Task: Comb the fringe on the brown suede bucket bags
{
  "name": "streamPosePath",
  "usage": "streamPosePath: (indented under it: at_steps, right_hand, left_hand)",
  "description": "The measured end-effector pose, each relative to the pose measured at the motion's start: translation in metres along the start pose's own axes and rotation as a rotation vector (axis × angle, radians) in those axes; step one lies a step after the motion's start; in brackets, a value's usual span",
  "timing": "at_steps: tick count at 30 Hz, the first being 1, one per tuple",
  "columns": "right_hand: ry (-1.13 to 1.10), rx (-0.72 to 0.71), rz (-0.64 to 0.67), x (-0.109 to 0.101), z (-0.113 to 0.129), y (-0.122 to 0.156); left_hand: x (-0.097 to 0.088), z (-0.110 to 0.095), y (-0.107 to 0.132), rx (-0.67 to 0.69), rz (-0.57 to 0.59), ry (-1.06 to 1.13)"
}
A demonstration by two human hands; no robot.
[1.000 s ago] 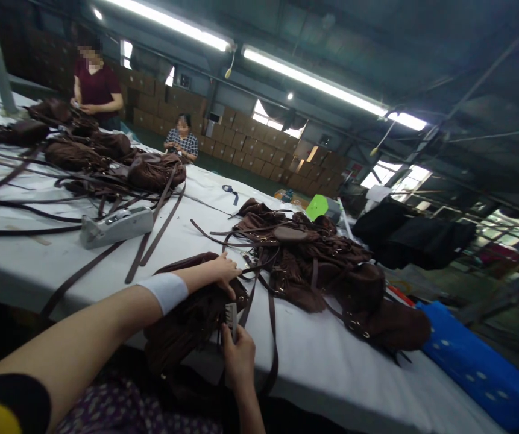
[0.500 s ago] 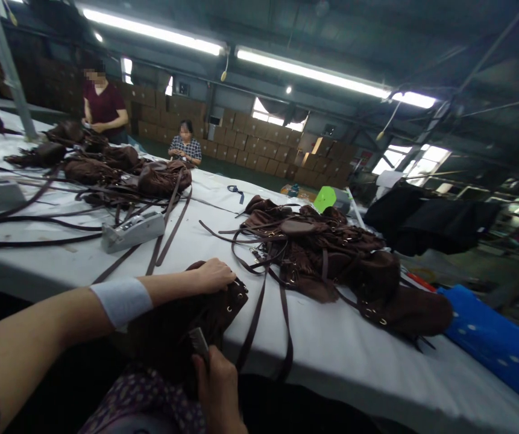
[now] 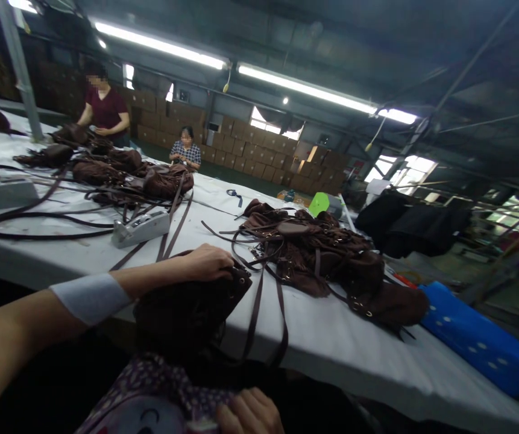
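A dark brown bag (image 3: 182, 313) with metal eyelets hangs over the table's front edge, close to my body. My left hand (image 3: 211, 263) is closed on its upper edge, fingers curled near the eyelets. Low in the view, in front of the patterned apron (image 3: 164, 380), my right hand (image 3: 250, 411) is closed in a fist, apart from the bag. A pale end of the comb (image 3: 202, 427) shows beside its fingers; the remainder is hidden. Brown straps (image 3: 255, 313) hang over the table edge to the right of the bag.
Brown bags (image 3: 313, 247) are heaped on the white-covered table (image 3: 331, 325) at right, with another heap (image 3: 137, 175) at left. A grey tape dispenser (image 3: 141, 229) stands beyond my left arm. A blue sheet (image 3: 476, 337) lies far right. Two people (image 3: 105, 111) work across the table.
My right hand has moved down from the bag's front towards my body, taking the comb along. My left hand stays on the bag's upper edge. The view has shifted slightly.
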State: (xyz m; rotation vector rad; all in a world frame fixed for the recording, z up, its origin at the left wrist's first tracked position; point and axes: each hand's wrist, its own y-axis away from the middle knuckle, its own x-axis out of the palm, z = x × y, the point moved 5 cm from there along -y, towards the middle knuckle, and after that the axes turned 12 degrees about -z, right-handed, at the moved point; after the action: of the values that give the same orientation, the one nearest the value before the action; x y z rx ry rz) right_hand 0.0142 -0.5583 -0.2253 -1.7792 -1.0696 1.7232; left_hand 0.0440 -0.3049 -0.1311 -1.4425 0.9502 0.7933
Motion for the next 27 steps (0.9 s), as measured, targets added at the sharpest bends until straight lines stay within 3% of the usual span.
streamPosePath:
  at_steps: [4,8,12,17,22,27]
  right_hand:
    - [0.004,0.189,-0.110,-0.028,-0.030,-0.034]
    - [0.128,0.201,-0.191,-0.056,-0.059,-0.078]
    - [0.279,0.005,-0.211,-0.069,-0.066,-0.122]
    - [0.346,-0.200,-0.103,-0.060,-0.055,-0.151]
    - [0.381,-0.265,-0.009,-0.044,-0.044,-0.157]
    - [0.265,-0.207,0.122,-0.024,-0.043,-0.142]
  left_hand:
    - [-0.065,-0.008,0.001,-0.044,-0.206,0.088]
    - [-0.103,-0.015,-0.010,-0.060,-0.247,0.061]
    - [-0.118,-0.034,-0.018,0.043,-0.153,-0.035]
    - [-0.135,-0.053,-0.012,0.105,-0.080,-0.006]
    - [-0.144,-0.059,-0.003,0.142,-0.029,0.100]
    - [-0.143,-0.042,0.007,0.013,0.047,0.264]
